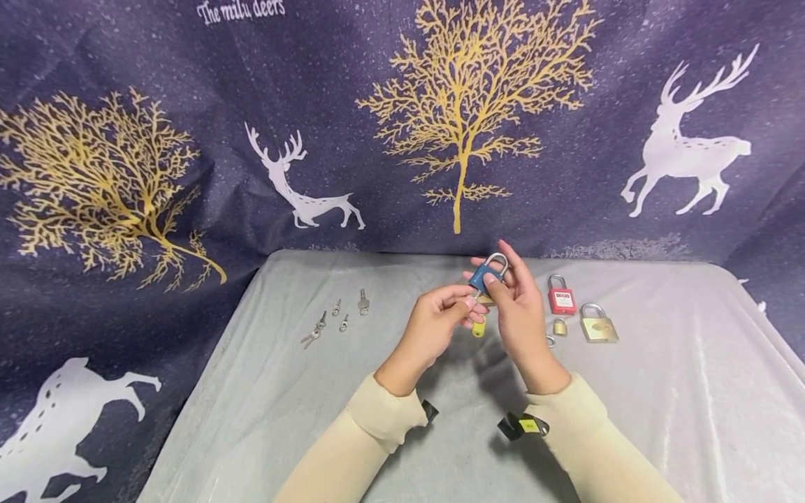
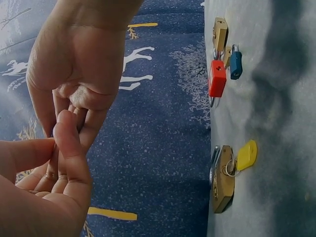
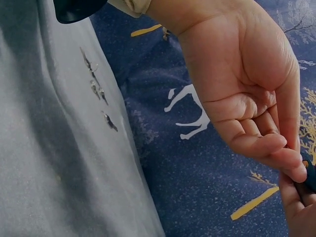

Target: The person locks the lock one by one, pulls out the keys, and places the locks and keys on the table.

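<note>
My right hand [image 1: 520,311] holds up a blue padlock [image 1: 483,275] with a silver shackle, its thumb across the front of the body. Thumb and fingertips of my left hand [image 1: 434,318] pinch a small metal key [image 1: 476,295] at the padlock's lower end. Most of the key is covered, and how far it sits in the lock I cannot tell. The right wrist view catches only an edge of the blue padlock [image 3: 310,174] between the hands. Below the hands, a brass padlock [image 2: 224,182] with a yellow-tagged key [image 2: 247,155] lies on the table.
To the right on the grey cloth [image 1: 660,391] lie a red padlock [image 1: 562,297], a large brass padlock [image 1: 599,327], a small brass one [image 1: 560,327] and a small blue one [image 2: 236,64]. Several loose keys [image 1: 363,303] lie at the left. A dark printed curtain [image 1: 402,209] hangs behind.
</note>
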`<action>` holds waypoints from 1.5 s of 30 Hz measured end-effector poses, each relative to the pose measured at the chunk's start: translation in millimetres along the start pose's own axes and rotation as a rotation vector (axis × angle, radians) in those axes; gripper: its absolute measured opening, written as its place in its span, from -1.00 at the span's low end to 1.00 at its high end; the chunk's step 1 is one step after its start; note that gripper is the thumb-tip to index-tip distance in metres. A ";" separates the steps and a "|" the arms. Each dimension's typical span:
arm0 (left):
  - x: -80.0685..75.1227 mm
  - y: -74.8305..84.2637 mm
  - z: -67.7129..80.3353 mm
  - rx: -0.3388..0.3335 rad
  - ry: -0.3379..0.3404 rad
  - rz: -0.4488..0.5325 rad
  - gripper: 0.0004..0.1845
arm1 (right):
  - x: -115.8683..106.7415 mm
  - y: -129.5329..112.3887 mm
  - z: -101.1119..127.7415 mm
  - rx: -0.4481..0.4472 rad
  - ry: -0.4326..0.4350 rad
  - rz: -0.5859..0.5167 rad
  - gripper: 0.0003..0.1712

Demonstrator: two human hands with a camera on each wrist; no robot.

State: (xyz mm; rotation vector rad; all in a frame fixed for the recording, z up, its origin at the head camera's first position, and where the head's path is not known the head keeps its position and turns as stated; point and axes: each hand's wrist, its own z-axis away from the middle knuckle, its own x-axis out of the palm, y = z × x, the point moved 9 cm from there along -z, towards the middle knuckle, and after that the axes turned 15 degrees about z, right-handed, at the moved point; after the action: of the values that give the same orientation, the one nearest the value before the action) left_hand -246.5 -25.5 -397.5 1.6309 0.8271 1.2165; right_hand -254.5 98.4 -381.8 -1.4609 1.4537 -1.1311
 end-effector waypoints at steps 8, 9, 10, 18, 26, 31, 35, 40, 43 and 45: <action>-0.4 -4.5 -0.1 -0.003 -0.003 -0.037 -0.68 | -1.9 3.3 -1.4 0.015 -0.007 0.006 -0.35; -0.4 -4.9 0.1 -0.005 -0.004 -0.038 -0.68 | -2.0 3.5 -1.5 0.015 -0.008 0.005 -0.35; -0.2 -4.8 0.4 -0.006 -0.006 -0.039 -0.67 | -2.2 3.8 -1.5 0.016 -0.008 0.005 -0.36; 0.4 -6.8 1.7 -0.031 -0.013 -0.056 -0.64 | -5.9 5.4 -2.0 0.030 -0.001 0.019 -0.36; 0.7 -8.0 1.2 -0.039 -0.022 -0.076 -0.63 | -8.0 5.9 -2.7 0.038 0.003 0.012 -0.36; 1.6 -9.3 0.2 -0.044 -0.031 -0.085 -0.62 | -9.4 5.4 -3.8 0.033 0.011 -0.008 -0.36; 2.8 -9.4 0.6 -0.049 -0.038 -0.091 -0.61 | -10.2 4.4 -5.2 0.030 0.018 -0.023 -0.37; 3.7 -9.8 -0.4 -0.044 -0.053 -0.094 -0.60 | -11.8 2.8 -7.1 0.024 0.034 -0.037 -0.36; 3.1 -9.3 -1.8 -0.035 -0.051 -0.086 -0.59 | -13.6 2.3 -8.5 0.015 0.047 -0.041 -0.35; 0.8 -9.1 -3.1 -0.031 -0.035 -0.083 -0.58 | -15.1 2.4 -9.5 0.009 0.056 -0.041 -0.35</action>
State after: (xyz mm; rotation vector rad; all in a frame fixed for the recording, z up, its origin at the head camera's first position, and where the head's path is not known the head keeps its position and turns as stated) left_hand -249.2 -20.7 -405.4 1.5736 0.8411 1.1345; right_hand -263.5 113.9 -382.2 -1.4689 1.4609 -1.2109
